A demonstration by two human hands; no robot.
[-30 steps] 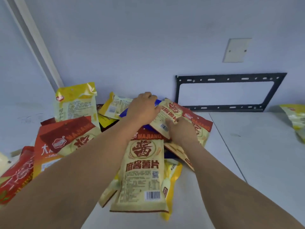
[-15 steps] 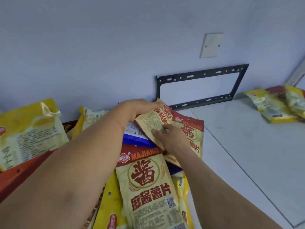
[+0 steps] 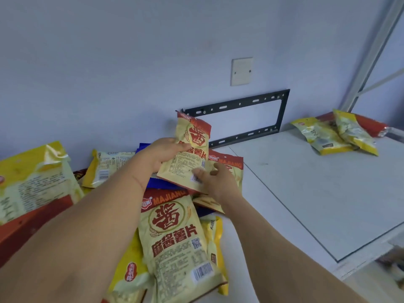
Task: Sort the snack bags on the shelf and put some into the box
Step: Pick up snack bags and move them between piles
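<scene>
Single view, head-worn, wide-angle. Looks forward and down over both forearms, which enter from the lower edge and converge at frame centre. Close to the shelf [image 3: 317, 193]: its white top fills the right and lower half. Faces the wall [image 3: 109, 62], which takes the whole upper half. Lines bend toward the edges. Snack bag pile [image 3: 175, 241] sits low and left, very near the lens.

Cream-and-red printed foil snack bag [image 3: 189, 149] now lifted off pile, upright. Left hand [image 3: 162, 155] grips its left edge; right hand [image 3: 213, 179] moves to its bottom corner, pinching there.
</scene>
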